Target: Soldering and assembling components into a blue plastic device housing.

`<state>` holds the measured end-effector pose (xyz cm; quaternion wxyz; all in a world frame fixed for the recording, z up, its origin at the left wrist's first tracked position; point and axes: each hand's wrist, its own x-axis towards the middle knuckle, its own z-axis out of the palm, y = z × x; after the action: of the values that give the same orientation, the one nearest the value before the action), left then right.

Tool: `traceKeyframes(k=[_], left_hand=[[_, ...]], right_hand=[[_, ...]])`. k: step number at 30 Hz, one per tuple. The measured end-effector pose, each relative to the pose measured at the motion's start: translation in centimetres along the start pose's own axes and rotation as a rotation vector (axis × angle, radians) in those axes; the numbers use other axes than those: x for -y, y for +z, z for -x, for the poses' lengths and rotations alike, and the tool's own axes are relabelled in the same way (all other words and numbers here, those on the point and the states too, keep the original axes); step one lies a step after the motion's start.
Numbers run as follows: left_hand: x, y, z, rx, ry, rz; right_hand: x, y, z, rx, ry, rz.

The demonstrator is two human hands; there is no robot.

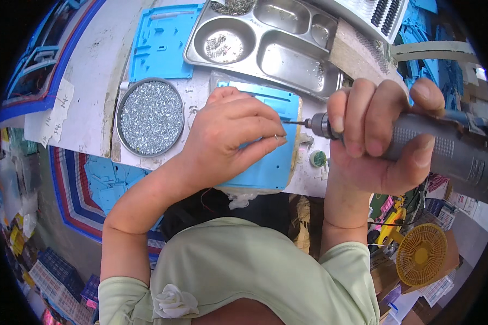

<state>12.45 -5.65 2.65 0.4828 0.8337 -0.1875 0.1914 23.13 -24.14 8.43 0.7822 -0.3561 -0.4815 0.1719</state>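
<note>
My right hand is wrapped around a grey electric screwdriver, held level, its thin bit pointing left. The bit's tip is close to the fingertips of my left hand. Between that hand's thumb and fingers a tiny shiny screw shows, mostly covered. Below the left hand lies a light blue plastic panel, partly hidden by the hand. Whether the bit touches anything cannot be made out.
A round dish of small silver screws stands left of my left hand. Behind are another blue panel and a steel compartment tray with small metal parts. A white rack stands far right; a yellow fan is lower right.
</note>
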Motion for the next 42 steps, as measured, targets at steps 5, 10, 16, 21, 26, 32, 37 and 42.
traceKeyframes(k=[5, 10, 16, 21, 26, 32, 37, 42], left_hand=[[-0.4, 0.1, -1.2, 0.092, 0.031, -0.024], [-0.7, 0.1, -2.2, 0.156, -0.036, 0.089], [-0.2, 0.1, -2.6, 0.226, -0.058, 0.177], [0.0, 0.3, -2.7, 0.226, -0.129, 0.202], [0.7, 0.3, -2.6, 0.252, -0.093, 0.185], [0.9, 0.3, -2.5, 0.233, -0.076, 0.193], [1.5, -0.1, -2.6, 0.2, -0.016, 0.082], [1.3, -0.4, -2.3, 0.18, 0.015, 0.039]], right_hand=[[1.2, -0.1, 0.5, -0.07, 0.05, 0.01], [2.7, 0.7, 0.5, -0.301, 0.147, 0.048], [2.0, -1.1, 0.5, -0.236, 0.066, -0.048], [1.0, -3.1, 0.7, -0.094, -0.029, -0.221], [2.0, -1.7, 0.7, -0.198, 0.072, -0.121], [1.9, -0.9, 0.7, -0.251, 0.112, -0.046], [2.3, 0.0, 2.7, -0.463, -0.037, 0.027], [2.1, -0.8, 0.8, -0.37, 0.02, 0.079]])
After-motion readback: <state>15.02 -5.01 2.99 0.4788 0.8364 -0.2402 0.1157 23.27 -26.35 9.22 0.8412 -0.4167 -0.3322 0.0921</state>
